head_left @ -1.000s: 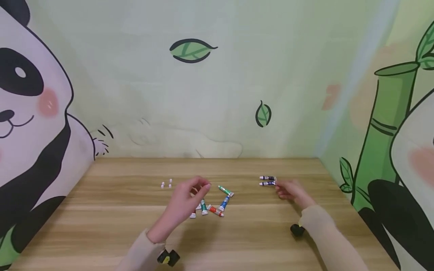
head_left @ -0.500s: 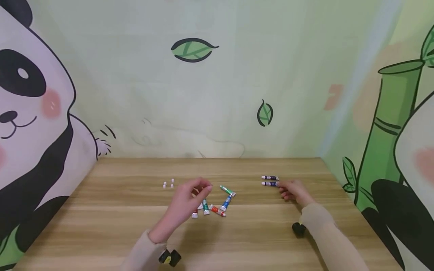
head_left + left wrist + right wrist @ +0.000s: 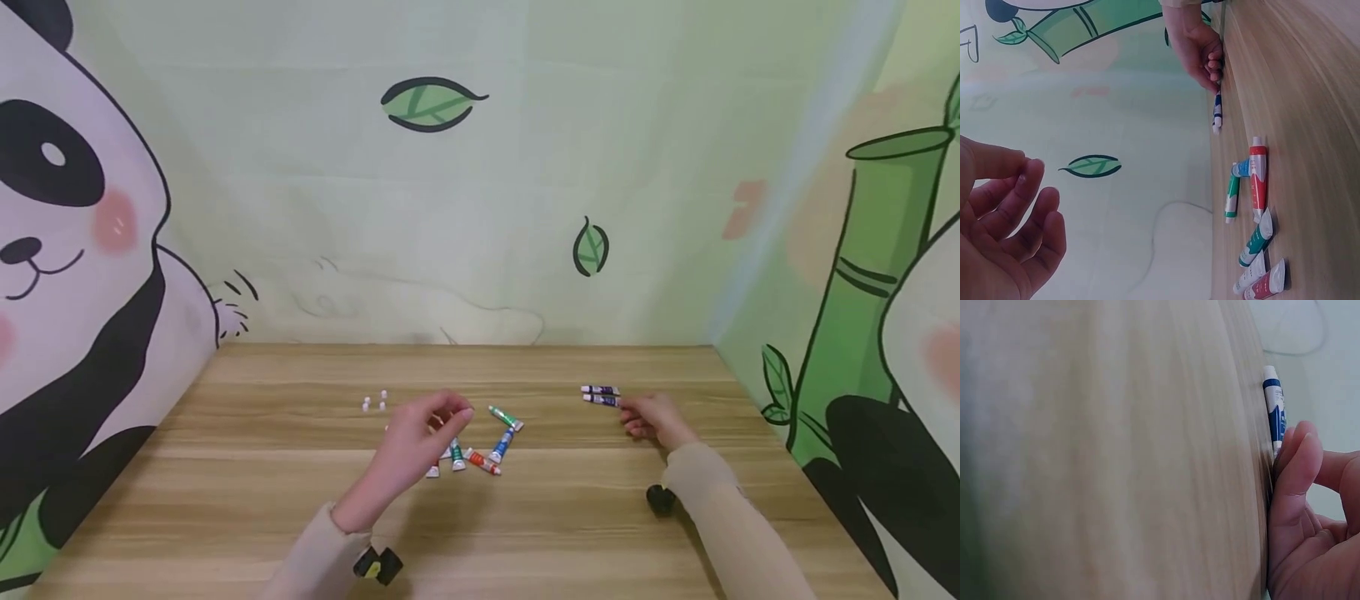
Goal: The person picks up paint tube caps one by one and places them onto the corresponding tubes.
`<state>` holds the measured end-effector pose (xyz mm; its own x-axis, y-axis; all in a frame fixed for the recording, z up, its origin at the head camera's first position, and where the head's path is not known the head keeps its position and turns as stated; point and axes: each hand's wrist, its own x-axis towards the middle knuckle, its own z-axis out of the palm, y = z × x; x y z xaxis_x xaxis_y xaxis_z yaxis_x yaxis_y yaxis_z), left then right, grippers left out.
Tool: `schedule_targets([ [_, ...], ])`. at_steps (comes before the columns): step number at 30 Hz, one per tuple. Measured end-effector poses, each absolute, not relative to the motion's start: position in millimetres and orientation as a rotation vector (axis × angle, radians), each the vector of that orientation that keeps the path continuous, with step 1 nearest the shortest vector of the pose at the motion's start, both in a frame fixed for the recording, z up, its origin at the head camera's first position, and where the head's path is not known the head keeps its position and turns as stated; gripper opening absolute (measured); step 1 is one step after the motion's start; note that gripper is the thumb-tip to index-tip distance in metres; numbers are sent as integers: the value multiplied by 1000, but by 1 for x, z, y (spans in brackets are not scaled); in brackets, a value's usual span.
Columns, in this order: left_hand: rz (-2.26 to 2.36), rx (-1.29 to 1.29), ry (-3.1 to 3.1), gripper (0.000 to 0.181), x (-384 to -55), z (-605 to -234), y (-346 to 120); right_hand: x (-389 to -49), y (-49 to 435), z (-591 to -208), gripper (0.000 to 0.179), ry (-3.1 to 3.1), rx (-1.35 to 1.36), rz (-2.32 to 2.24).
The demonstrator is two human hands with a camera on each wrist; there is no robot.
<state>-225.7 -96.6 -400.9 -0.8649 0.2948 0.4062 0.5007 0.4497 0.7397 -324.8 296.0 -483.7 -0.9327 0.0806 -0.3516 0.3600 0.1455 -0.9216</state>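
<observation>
At five o'clock, the left wrist view shows a white tube (image 3: pixel 1249 275) mostly hidden in the head view; there, at four, the right hand (image 3: pixel 654 420) pinches a dark blue tube (image 3: pixel 600 401). Whether the left hand (image 3: pixel 407 439) grips anything, I cannot tell.

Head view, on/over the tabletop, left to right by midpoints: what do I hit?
Cluster of small white pieces → left hand → teal-green tube → orange-red tube → blue tube → pair of dark tubes → right hand
</observation>
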Motion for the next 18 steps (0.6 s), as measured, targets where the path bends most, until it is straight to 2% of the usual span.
schedule_targets([
  [7, -1371, -691, -2515, 10, -232, -397, -112, -322, 300, -483, 20, 2155, 409, -1913],
  [12, -1213, -628, -2633, 14, -252, -400, -151, -324, 299, -471, 20, 2225, 346, -1863],
  [18, -903, -523, -2774, 22, -270, -428, -203, -323, 279, -454, 32, 2382, 227, -1716],
])
